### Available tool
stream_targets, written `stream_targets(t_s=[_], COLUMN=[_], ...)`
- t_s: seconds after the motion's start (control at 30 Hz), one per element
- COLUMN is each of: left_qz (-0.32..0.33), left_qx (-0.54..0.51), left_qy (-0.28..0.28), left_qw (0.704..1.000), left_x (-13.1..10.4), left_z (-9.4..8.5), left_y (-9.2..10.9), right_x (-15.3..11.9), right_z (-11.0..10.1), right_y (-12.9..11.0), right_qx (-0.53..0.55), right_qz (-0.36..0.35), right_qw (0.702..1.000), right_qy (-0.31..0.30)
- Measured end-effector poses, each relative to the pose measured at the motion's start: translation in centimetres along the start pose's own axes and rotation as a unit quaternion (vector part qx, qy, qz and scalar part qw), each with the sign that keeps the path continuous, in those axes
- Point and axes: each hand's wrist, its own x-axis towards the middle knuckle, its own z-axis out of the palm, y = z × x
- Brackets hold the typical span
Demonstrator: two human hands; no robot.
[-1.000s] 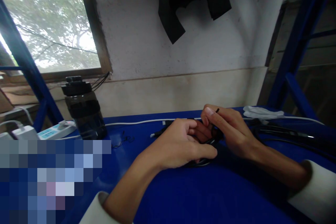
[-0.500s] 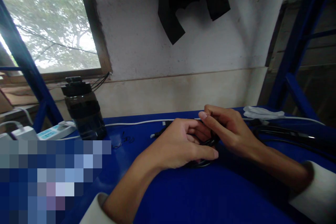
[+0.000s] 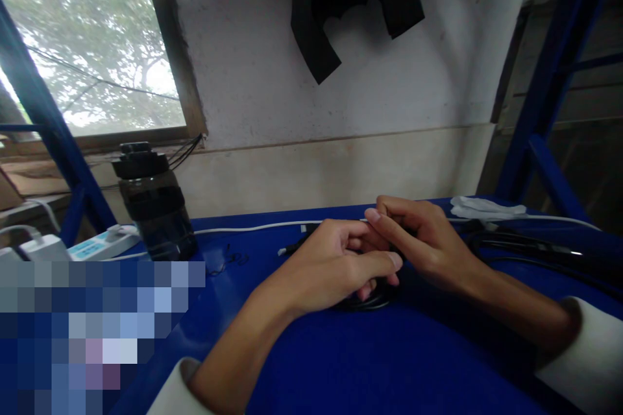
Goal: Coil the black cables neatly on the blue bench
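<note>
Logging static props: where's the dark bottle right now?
Head view, left side: the dark bottle stands on the blue table, just right of the white power strip, below the window's lower right corner.

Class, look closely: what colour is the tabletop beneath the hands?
The tabletop is deep blue, seen best in the head view.

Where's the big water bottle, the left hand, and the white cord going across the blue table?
Water bottle (image 3: pixel 154 203): head view, on its dark body.
Left hand (image 3: pixel 324 268): head view, back of the hand.
White cord (image 3: pixel 253 227): head view, stretch beside the bottle.
</note>
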Motion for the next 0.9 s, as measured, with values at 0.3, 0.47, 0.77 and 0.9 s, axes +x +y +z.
stream_targets(t_s=[0.3, 0.47, 0.77, 0.9], left_qz=[0.016, 0.04, 0.039, 0.037], left_qx=[0.002, -0.01, -0.016, -0.004], left_qy=[0.011, 0.032, 0.05, 0.053], left_qw=[1.0, 0.999, 0.998, 0.998], left_x=[0.29, 0.54, 0.55, 0.62], left_z=[-0.05, -0.23, -0.01, -0.07], left_y=[-0.42, -0.69, -0.34, -0.45], right_x=[-0.04, -0.05, -0.03, 0.15], right_z=[0.07, 0.11, 0.0, 0.09], right_y=[0.16, 0.38, 0.25, 0.49], right_qx=[-0.002, 0.046, 0.061, 0.046], right_qz=[0.009, 0.025, 0.015, 0.03], right_qw=[1.0, 0.999, 0.998, 0.998], right_qy=[-0.004, -0.003, 0.015, 0.026])
